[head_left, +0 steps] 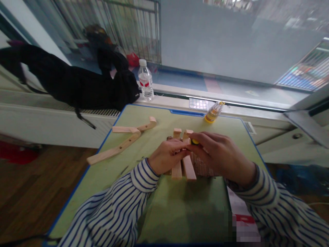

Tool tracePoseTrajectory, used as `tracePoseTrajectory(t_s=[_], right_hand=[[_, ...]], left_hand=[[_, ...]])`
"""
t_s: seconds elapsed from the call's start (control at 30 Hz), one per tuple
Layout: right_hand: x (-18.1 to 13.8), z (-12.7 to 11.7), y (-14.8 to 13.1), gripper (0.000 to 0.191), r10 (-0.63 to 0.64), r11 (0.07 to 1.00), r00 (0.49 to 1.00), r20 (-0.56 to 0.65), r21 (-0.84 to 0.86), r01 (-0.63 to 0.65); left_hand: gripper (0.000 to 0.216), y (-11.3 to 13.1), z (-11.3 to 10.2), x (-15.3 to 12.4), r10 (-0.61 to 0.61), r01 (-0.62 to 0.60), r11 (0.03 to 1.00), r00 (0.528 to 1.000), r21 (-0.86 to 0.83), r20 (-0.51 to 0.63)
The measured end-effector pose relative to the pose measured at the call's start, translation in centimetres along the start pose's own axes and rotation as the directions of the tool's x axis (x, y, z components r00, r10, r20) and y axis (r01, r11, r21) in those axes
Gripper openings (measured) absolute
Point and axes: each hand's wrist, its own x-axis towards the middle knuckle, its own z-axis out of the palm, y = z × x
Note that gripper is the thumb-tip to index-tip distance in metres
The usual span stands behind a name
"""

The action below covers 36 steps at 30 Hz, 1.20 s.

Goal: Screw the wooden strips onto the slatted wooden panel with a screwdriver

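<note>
At a green table [108, 178] with a blue rim, pushed up to a pale window ledge [174, 100], a person in a blue-and-white striped shirt works with both hands. A wooden floor [25, 192] shows at far left, and above it a black bag [77, 85] sprawls along the ledge. On the table's left part lie loose angled wooden pieces [120, 142], pale and drilled with small holes, well apart from the hands. A clear water bottle [145, 80] stands upright on the ledge just beside the bag. At the table's middle sit the wooden slats [183, 166], light, unfinished strips side by side, running away from the person. The left hand [166, 156] lies over them, its fingers curled and pressed down on a slat. The right hand [221, 156] meets it from the other side, thumb and fingers pinched together on a small yellow object [194, 141] above the slats' far ends. A yellow glue bottle [213, 112] lies tilted at the table's far edge, and printed paper [239, 206] sits at the near right.
</note>
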Motion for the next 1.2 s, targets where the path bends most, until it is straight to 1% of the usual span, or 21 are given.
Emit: tracePoseTrajectory(t_s=[0.13,0.27,0.37,0.4,0.57,0.77,0.9,1.2], right_hand=[[0.1,-0.1,-0.1,0.029,-0.008,1.000,1.000,0.004,-0.004,0.008],[0.4,-0.7,-0.2,0.035,-0.038,0.999,0.999,0.037,0.038,0.037],[0.3,-1.4,-0.1,0.044,-0.108,0.989,0.992,0.070,0.110,0.099],[0.3,-1.7,0.0,0.043,-0.130,0.985,0.989,0.074,0.121,0.120],[0.3,-1.9,0.5,0.032,-0.226,0.969,0.969,0.103,0.126,0.212],[0.3,-1.4,0.7,0.030,-0.195,0.977,0.979,0.064,0.096,0.189],[0.1,-1.2,0.6,0.030,-0.165,0.985,0.985,0.051,0.050,0.162],[0.1,-0.4,0.3,0.027,-0.122,0.992,0.992,-0.031,-0.027,0.121]], left_hand=[[0.019,0.0,0.3,-0.2,-0.030,0.038,0.997,0.993,0.072,-0.112],[0.018,0.1,0.4,-0.3,-0.017,0.029,0.996,0.989,0.079,-0.149],[0.020,0.3,0.3,-0.1,0.002,0.010,0.996,0.991,0.091,-0.133],[0.020,0.4,0.2,-0.1,0.007,0.004,0.996,0.992,0.090,-0.125],[0.019,0.4,0.1,0.0,0.012,-0.008,0.999,0.995,0.041,-0.102],[0.015,0.1,0.2,0.0,-0.020,0.020,1.000,0.998,0.009,-0.061],[0.016,0.1,0.1,0.1,-0.014,0.013,0.999,0.999,-0.036,-0.029],[0.019,-0.1,0.0,0.1,-0.002,0.005,0.994,1.000,-0.111,0.024]])
